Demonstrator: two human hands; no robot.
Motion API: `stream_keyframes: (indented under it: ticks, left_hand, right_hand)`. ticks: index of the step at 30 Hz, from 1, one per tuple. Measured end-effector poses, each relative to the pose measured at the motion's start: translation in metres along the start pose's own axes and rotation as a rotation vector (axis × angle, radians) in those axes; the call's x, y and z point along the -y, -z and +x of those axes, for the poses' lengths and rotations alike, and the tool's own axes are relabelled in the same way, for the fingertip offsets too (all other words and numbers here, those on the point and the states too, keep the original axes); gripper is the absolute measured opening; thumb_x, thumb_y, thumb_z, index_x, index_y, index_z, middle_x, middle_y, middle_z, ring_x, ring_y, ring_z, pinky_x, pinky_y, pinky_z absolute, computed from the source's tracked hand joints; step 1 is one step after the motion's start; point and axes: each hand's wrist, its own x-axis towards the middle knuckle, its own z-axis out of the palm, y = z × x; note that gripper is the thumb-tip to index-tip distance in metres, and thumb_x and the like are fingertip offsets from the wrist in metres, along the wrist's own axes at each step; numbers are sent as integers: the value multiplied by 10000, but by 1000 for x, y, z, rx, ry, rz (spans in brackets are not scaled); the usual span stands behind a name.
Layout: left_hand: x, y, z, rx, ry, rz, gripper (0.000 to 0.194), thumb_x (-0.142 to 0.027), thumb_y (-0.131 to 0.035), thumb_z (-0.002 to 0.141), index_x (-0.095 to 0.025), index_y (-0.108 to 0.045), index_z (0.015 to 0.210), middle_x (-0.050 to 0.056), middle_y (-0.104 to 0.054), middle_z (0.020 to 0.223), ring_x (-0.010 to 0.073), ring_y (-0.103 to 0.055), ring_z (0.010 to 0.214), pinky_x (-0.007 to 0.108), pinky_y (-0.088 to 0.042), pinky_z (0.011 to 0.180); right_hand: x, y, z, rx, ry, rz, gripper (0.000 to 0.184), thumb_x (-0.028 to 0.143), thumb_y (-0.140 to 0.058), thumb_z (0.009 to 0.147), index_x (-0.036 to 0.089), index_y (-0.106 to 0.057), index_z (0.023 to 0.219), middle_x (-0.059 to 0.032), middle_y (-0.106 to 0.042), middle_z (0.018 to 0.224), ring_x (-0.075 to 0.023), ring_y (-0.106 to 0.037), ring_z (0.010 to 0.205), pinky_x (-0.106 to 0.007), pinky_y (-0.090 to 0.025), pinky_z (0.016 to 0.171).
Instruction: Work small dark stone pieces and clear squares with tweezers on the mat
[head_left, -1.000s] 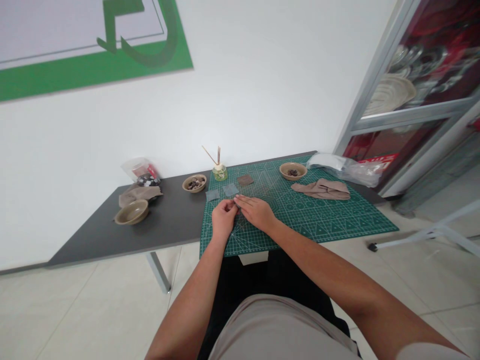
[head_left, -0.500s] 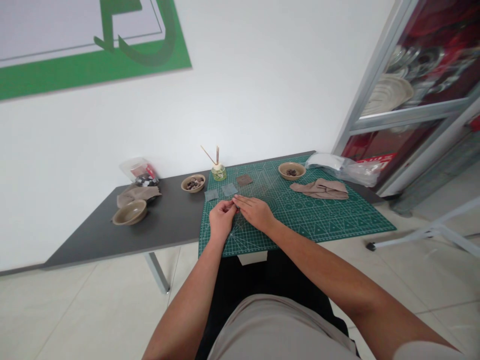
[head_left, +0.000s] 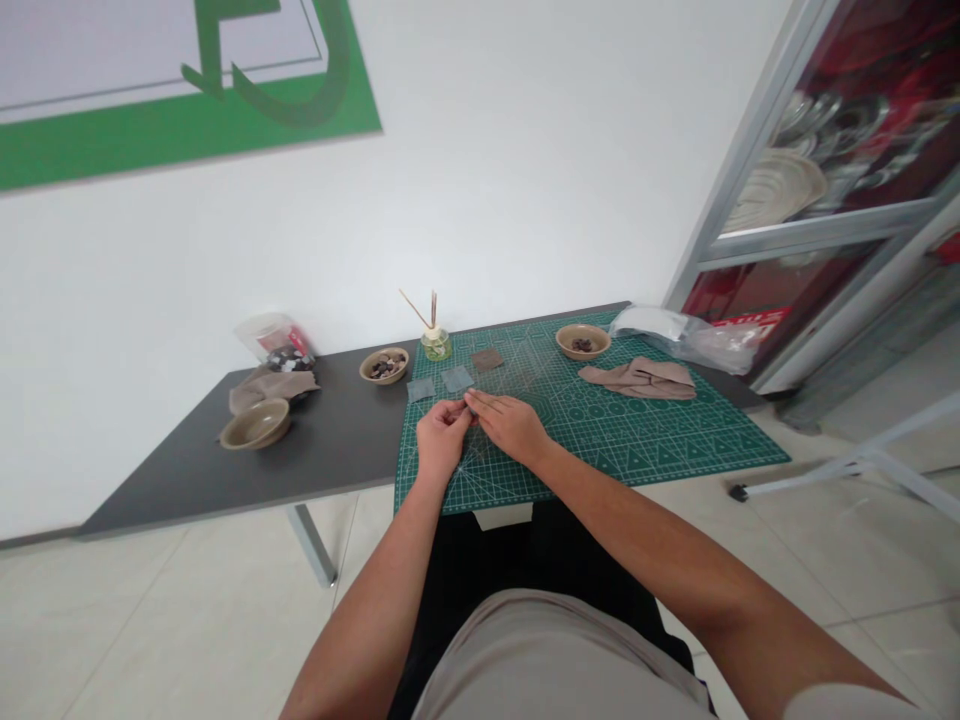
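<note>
My left hand point(head_left: 441, 442) and my right hand point(head_left: 511, 425) meet above the green cutting mat point(head_left: 600, 420), fingertips touching. Both are closed in a pinch on something small and dark, mostly hidden by the fingers; its kind cannot be made out. Just beyond them lie two thin grey-blue squares point(head_left: 457, 378) and one brown square point(head_left: 487, 359), flat on the mat. A bowl point(head_left: 366, 372) of dark and pale pebble-like pieces stands to the left of the mat. At the mat's back right, another bowl point(head_left: 564, 347) holds a few dark pieces.
A reed diffuser point(head_left: 436, 345) stands at the back near the wall. Brown cloth point(head_left: 645, 378) and a clear plastic bag point(head_left: 694, 335) lie at the right. On the grey table point(head_left: 322, 450), a tan bowl point(head_left: 256, 428), more cloth point(head_left: 270, 385) and a plastic pouch point(head_left: 274, 338) sit at left.
The whole view has shifted very slightly. Both hands keep nearly the same place and pinch, with only a small change at the fingertips.
</note>
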Motion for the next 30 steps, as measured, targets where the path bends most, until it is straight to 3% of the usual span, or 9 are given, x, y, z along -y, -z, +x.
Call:
stream_keyframes:
  ticks: [8,14,30]
  left_hand:
    - [2,-1,2,15,50,-211,246,-365,-736,715,-166,-648,828,20,-718,711,172,-695,659,305,-554,684]
    - [6,0,3,-1,-24,-48,178,-286,-732,698,-176,-599,740,-28,-659,662,105,-594,576,226,-469,593]
    - [9,1,3,23,-48,-121,206,-344,-724,733,-189,-588,744,-24,-655,672,132,-637,636,258,-499,659]
  right_hand:
    - [0,0,1,7,-66,38,413,111,-467,928,127,-565,1329,-121,-646,1283,-191,-648,1146,-328,-551,949]
    - [0,-2,0,12,13,65,415,112,-466,928,155,-571,1327,-100,-622,1322,-188,-614,1198,-334,-537,983]
    - [0,1,0,47,-75,100,425,133,-466,935,168,-547,1351,-96,-636,1306,-186,-624,1184,-330,-530,991]
